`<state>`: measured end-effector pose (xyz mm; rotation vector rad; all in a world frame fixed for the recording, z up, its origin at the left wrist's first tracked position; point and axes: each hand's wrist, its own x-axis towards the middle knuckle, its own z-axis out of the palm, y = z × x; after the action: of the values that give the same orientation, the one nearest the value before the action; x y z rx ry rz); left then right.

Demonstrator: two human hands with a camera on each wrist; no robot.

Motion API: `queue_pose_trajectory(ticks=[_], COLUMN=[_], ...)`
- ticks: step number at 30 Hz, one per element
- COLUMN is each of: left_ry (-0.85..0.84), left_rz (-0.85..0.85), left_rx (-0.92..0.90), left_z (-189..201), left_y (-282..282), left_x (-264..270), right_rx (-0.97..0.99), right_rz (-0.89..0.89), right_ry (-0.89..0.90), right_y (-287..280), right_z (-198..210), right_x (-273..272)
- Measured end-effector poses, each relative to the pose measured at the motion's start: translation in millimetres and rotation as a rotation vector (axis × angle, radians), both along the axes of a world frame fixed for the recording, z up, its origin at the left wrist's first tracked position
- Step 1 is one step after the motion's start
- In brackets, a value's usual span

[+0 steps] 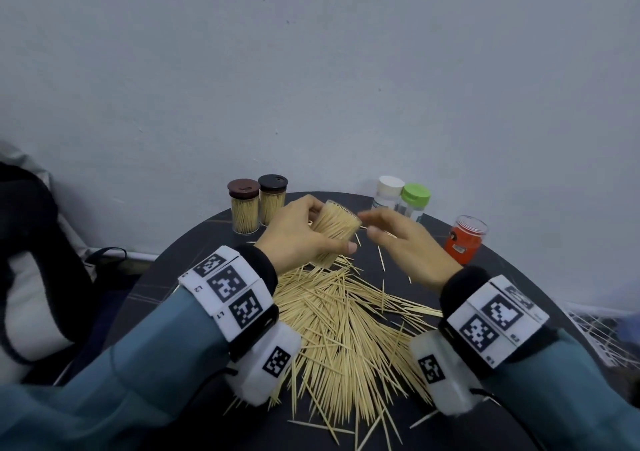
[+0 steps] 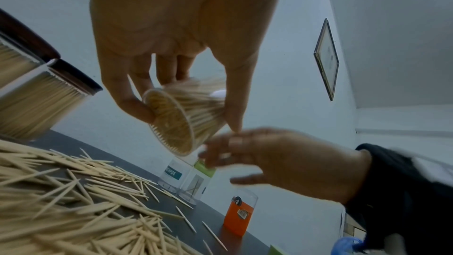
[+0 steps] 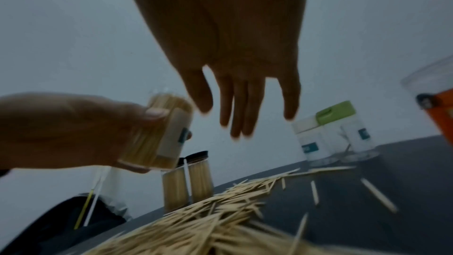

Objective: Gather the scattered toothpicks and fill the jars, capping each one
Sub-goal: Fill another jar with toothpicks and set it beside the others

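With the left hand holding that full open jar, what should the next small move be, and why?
Probably fetch a cap with the right hand, perhaps the white cap. The left hand grips the held jar, packed with toothpicks and uncapped, while the right hand hovers open and holds nothing.

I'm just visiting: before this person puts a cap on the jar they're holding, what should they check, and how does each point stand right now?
1. Left hand grips the jar firmly: ok.
2. Jar packed with toothpicks: ok.
3. Jar upright: not ok, it is tilted.
4. Right hand free to fetch a cap: ok, fingers straight, holding nothing.
5. Spare cap for this jar in sight: cannot tell; the white cap and green cap sit on other jars.
6. Loose toothpicks all gathered: not ok, many still lie on the table.
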<state>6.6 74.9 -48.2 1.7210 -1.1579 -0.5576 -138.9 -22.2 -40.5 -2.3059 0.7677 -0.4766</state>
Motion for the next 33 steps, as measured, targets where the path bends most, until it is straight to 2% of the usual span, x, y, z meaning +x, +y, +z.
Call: queue_pose_trajectory(ticks=[3,4,7,16,22,33], left_ry=[-0.022,-0.031,-0.048,-0.098,-0.124,-0.165], left_rz=[-0.006,-0.012,-0.049,-0.080,-0.098,-0.108], left_rx=[-0.002,-0.001,0.005,0.008,0.011,0.025], left_z=[-0.4,-0.2,0.0,-2.4,-3.5,-5.3], left_y=[0.1,0.0,-0.7,-2.8,-2.7,-3.9], left_x=[1.1,1.5,3.3,2.8,1.5,0.7], right_rx=[-0.086,-0.096,-0.113,-0.273,-0.234,-0.251], right_rz=[0.023,0.024,0.021,0.068,0.061,0.136], right_ry=[0.524,0.644,0.812,0.862,0.838,0.939], right_y=[-8.2,-8.0,-4.2,22.1,29.6,31.9], right_z=[-3.7,-6.0,-14.4,-21.7,-22.4,-19.6], right_x=[-8.1,-9.1,-6.7,13.2,15.0,16.9])
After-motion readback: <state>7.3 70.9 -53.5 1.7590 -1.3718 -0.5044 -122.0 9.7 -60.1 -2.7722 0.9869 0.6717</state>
